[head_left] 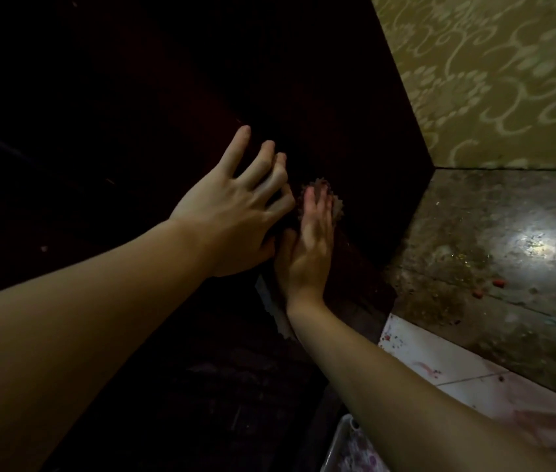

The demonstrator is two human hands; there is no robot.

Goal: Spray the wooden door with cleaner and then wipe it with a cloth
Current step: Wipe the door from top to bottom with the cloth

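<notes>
On dark door [320, 97]: right hand [310, 247] presses cloth [332, 202] flat; left hand [235, 212] spread.

Two hands [235, 212], one dark wooden door [303, 97], one cloth [336, 202], two red scraps [498, 283] on floor

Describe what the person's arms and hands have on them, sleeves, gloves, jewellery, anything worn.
Both forearms are bare as far as the frame shows: no sleeves in view. The left hand and right hand wear no gloves. No rings, watch or bracelets are visible, though the dim light could hide small items.
</notes>
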